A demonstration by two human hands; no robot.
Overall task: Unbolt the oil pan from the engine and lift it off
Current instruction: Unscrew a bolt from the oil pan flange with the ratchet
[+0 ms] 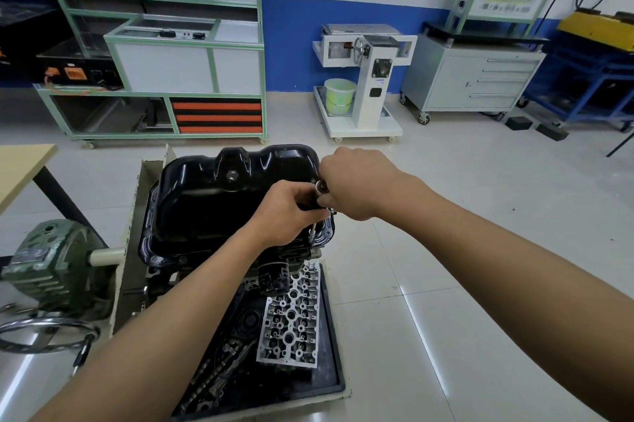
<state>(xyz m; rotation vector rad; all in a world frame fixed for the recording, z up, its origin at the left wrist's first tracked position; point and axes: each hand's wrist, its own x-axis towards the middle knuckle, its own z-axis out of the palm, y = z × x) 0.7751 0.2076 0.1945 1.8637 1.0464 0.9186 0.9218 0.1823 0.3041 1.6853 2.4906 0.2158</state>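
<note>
One engine (161,275) carries the black oil pan (212,209) on top, flange down. Below, a cylinder head (291,322) lies in a tray (334,353). At the pan's right edge the left hand (286,212) curls round a socket tool (311,235); the right hand (356,185) pinches its top, the hands touching.

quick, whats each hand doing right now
Left hand: grips the socket wrench by its black handle, at the oil pan's right edge.
Right hand: fingers curled on the same wrench's metal head.
</note>
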